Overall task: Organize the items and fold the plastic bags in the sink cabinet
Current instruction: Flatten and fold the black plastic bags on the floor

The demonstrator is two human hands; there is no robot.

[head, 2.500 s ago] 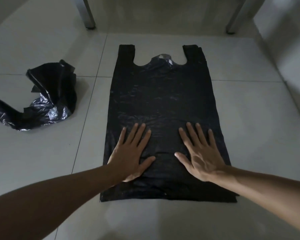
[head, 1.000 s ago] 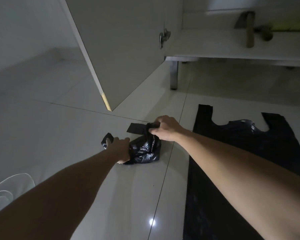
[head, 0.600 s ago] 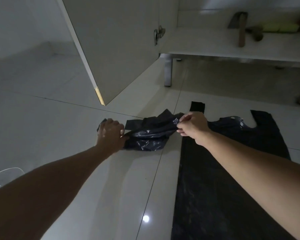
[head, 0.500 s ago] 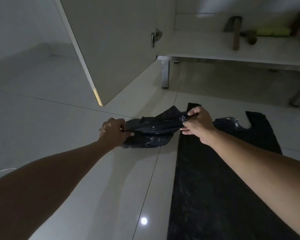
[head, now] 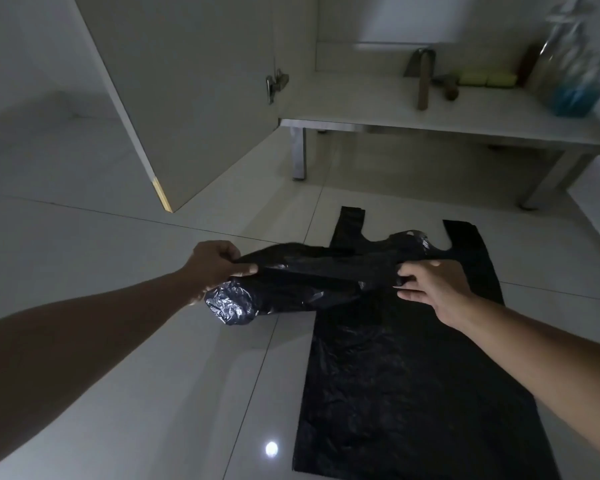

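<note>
A crumpled black plastic bag (head: 291,285) hangs stretched between my two hands, just above the tiled floor. My left hand (head: 215,263) grips its left end, fingers curled over the plastic. My right hand (head: 430,282) pinches the right end. The lifted bag's lower bulge sags at the left. Beneath and to the right, a second black plastic bag (head: 406,375) lies spread flat on the floor, handles pointing toward the cabinet. The lifted bag covers part of the flat bag's upper left.
The sink cabinet (head: 447,123) stands ahead on metal legs, its door (head: 194,91) swung open at the left. Inside sit a wooden-handled tool (head: 423,81), yellow sponges (head: 485,79) and a bottle with blue liquid (head: 572,71). Glossy floor tiles (head: 84,244) surround me.
Both hands left the flattened bag, reached left to the crumpled bag and took hold of it. They have since lifted it and pulled it rightward, stretching it over the flat bag.
</note>
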